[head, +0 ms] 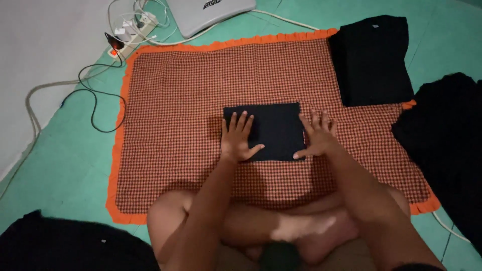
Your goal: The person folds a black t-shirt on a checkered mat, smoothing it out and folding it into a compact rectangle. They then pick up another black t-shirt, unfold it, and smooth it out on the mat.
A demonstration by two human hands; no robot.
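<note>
Black folded cloth (271,131) under both palms, left hand (238,141) spread flat; right hand (317,138) spread flat, gripping nothing

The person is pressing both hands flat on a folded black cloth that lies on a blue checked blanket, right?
Not quite. The blanket is red checked with an orange frilled border, not blue. The head view shows it. The rest holds: the left hand and right hand both lie flat on the folded black cloth.

Grey laptop (208,12), power strip (131,31) with cables, black stack (374,60) and dark heap (447,145) on green floor (65,165).
</note>
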